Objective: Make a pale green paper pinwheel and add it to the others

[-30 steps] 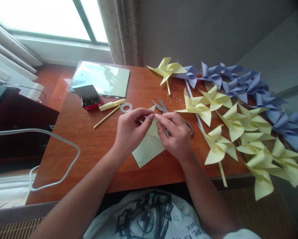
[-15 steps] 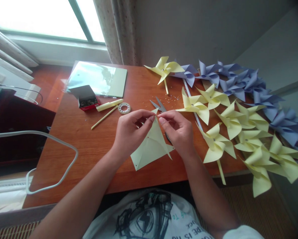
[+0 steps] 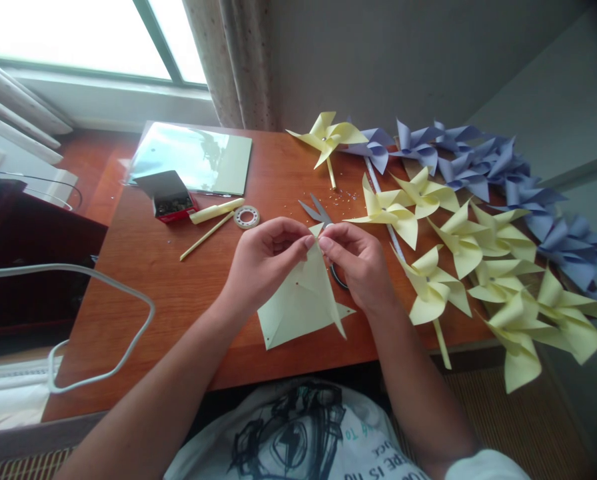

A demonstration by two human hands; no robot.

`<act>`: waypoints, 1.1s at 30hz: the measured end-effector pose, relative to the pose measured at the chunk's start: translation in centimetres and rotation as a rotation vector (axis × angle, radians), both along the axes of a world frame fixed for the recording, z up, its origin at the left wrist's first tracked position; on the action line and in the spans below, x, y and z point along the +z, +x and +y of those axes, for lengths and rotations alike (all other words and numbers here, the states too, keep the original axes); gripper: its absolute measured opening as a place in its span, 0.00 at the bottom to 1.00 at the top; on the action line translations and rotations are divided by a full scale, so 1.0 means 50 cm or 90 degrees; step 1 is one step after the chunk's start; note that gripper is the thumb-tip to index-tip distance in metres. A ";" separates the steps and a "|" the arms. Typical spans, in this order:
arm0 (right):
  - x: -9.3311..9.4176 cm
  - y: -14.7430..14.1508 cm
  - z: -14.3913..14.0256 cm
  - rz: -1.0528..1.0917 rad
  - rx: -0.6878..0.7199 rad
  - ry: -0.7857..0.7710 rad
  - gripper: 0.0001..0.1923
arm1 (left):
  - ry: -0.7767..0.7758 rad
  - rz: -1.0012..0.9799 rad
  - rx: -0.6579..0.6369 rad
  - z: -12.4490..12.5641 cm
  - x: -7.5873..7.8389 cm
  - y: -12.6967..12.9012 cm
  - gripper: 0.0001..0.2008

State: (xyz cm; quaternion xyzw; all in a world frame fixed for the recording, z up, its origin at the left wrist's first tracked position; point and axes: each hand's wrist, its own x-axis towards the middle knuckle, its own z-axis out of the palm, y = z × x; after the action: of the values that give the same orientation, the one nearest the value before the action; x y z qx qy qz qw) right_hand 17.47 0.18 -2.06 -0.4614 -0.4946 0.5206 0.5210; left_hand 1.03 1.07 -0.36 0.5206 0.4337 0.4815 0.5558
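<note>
Clock positions taken from the sheet, 12 pointing away from the wearer. Item: one pale yellow paper sheet (image 3: 293, 310), slit, with what look like punched holes at its middle and corners; lies before the wearer, its 12 o'clock corner raised off the bench (image 3: 143, 320). Left hand (image 3: 271, 260), at 10 o'clock: thumb and forefinger pinched on that corner, probably to steady it. Right hand (image 3: 361, 263), at 2 o'clock: fingertips closed together at the same corner, seemingly for fine finger work; whether something small sits between them cannot be told. Scissors (image 3: 322, 212), blades parted, at 12 to 1 o'clock, partly behind the right hand, within easy reach. Tape roll (image 3: 238, 218), at 11 o'clock. Thin yellow stick (image 3: 206, 237) and thicker yellow roll (image 3: 217, 211), at 10 o'clock, beside a red box (image 3: 179, 215), lid up, presumably for ready access to its small dark contents. Paper scraps (image 3: 346, 196), at 1 o'clock. Yellow pinwheels (image 3: 431, 297), at 2 to 3 o'clock, and blue pinwheels (image 3: 471, 167), farther at 2, apparently kept aside to spare the working space. Glossy folder (image 3: 193, 157), at 11 o'clock, far edge. Against one second ago: the right hand has lifted off the sheet, uncovering the 3 o'clock corner and a hanging flap; the pinwheels keep their arrangement.
</note>
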 end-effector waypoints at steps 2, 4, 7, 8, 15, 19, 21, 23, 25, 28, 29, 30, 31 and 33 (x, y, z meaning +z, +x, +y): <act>-0.001 0.002 -0.001 0.008 0.005 -0.002 0.06 | -0.006 -0.007 -0.016 0.000 0.001 0.001 0.12; 0.000 0.003 -0.001 0.008 0.006 -0.002 0.06 | -0.005 -0.011 -0.024 -0.001 0.002 0.002 0.11; 0.003 0.003 -0.003 0.002 0.006 -0.009 0.06 | -0.007 -0.019 -0.028 -0.003 0.001 0.002 0.10; 0.005 0.003 -0.003 -0.003 0.006 -0.011 0.06 | -0.008 -0.021 -0.031 -0.004 0.000 0.002 0.10; 0.014 -0.002 -0.005 -0.038 -0.005 -0.008 0.05 | -0.016 -0.037 -0.051 -0.003 0.001 0.001 0.08; 0.015 -0.004 -0.007 -0.051 -0.004 0.014 0.04 | -0.021 -0.044 -0.057 -0.002 0.003 0.001 0.06; 0.015 -0.004 -0.008 -0.061 -0.007 0.022 0.04 | -0.022 -0.046 -0.059 -0.002 0.003 0.000 0.06; 0.014 -0.003 -0.008 -0.071 -0.011 0.028 0.04 | -0.025 -0.041 -0.068 -0.002 0.002 -0.001 0.06; 0.013 -0.003 -0.008 -0.078 -0.013 0.030 0.04 | -0.030 -0.030 -0.076 -0.002 0.000 -0.002 0.07; 0.015 -0.003 -0.008 -0.086 -0.016 0.025 0.05 | -0.029 -0.014 -0.076 -0.002 -0.003 -0.003 0.08; 0.015 -0.003 -0.008 -0.088 -0.015 0.022 0.05 | -0.027 -0.009 -0.075 -0.002 -0.004 -0.004 0.08; 0.016 -0.003 -0.008 -0.090 -0.015 0.020 0.05 | -0.026 -0.007 -0.075 -0.002 -0.004 -0.004 0.08; 0.016 -0.003 -0.008 -0.091 -0.014 0.019 0.05 | -0.024 -0.005 -0.074 -0.001 -0.005 -0.004 0.08; 0.017 -0.004 -0.009 -0.090 -0.013 0.021 0.05 | -0.019 -0.001 -0.071 -0.001 -0.005 -0.004 0.08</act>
State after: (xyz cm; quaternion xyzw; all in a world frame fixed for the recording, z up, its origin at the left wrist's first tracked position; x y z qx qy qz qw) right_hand 17.29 -0.25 -1.22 -0.4932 -0.5341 0.4731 0.4977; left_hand 0.84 1.01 -0.60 0.5351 0.4112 0.4435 0.5899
